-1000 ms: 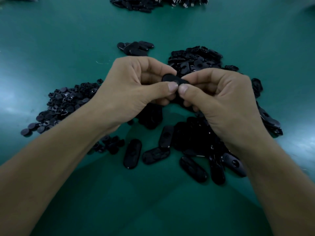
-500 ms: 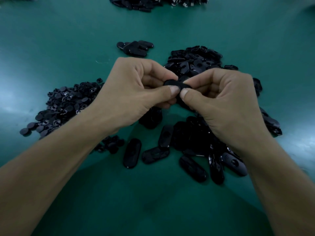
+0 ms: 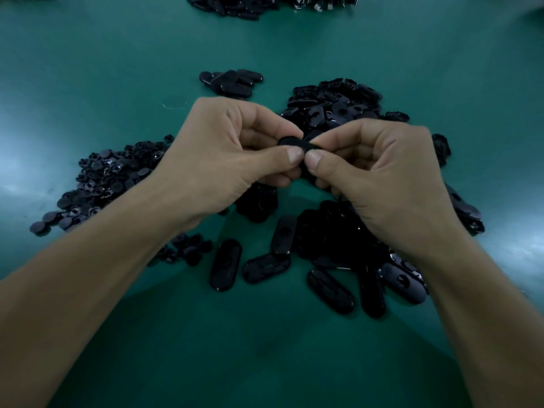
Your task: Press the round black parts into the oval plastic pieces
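Above the green table (image 3: 117,69), my left hand (image 3: 223,154) and my right hand (image 3: 379,175) together pinch one black oval plastic piece (image 3: 295,143), thumbs pressing side by side on its near face and forefingers behind it. Most of the piece is hidden by my fingers, and I cannot tell whether a round part sits in it. A heap of round black parts (image 3: 109,178) lies to the left. Loose oval pieces (image 3: 225,265) are scattered below my hands, and a larger pile of ovals (image 3: 335,104) lies behind my right hand.
A small stack of oval pieces (image 3: 232,82) sits farther back in the middle. Another heap of dark parts (image 3: 265,4) runs along the far edge. A few round parts (image 3: 188,248) lie by my left wrist. More ovals (image 3: 468,213) trail off to the right.
Both hands have kept their pinch on the oval piece and shifted slightly; the thumbs have drawn closer together on it. The piles have not moved.
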